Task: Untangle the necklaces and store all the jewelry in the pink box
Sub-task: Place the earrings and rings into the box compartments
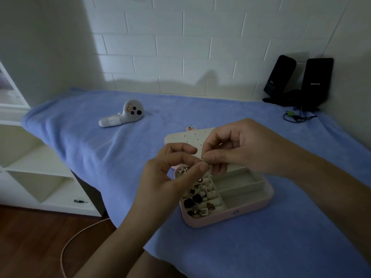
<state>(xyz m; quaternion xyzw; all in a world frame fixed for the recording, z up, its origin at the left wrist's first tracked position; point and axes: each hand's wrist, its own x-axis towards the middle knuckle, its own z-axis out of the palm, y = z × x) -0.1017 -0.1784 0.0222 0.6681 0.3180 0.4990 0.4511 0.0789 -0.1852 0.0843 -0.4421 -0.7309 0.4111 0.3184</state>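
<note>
Head view: a blue towel (220,247) covers the table and carries everything else. At its far right corner two black speakers (317,83) lean against the white tiled wall; the nearer one bears small white lettering that looks like "EDIFIER", and the label on the other is too blurred to read. A dark cable with a green tag (291,114) lies just in front of them.

The pink box (230,215) sits open near the middle of the towel, its cream lid (186,138) laid back and dotted with small holes. Its left section holds rings and earrings (198,199), dark stones and gold pieces pushed into padded rolls. The long trays (241,185) on its right side show only cream lining.

A white controller (122,115) lies well apart to the left.

Above the box, the left hand (166,177) and the right hand (241,147) meet fingertip to fingertip, both pinching a small metal piece (206,161), too small to identify.
</note>
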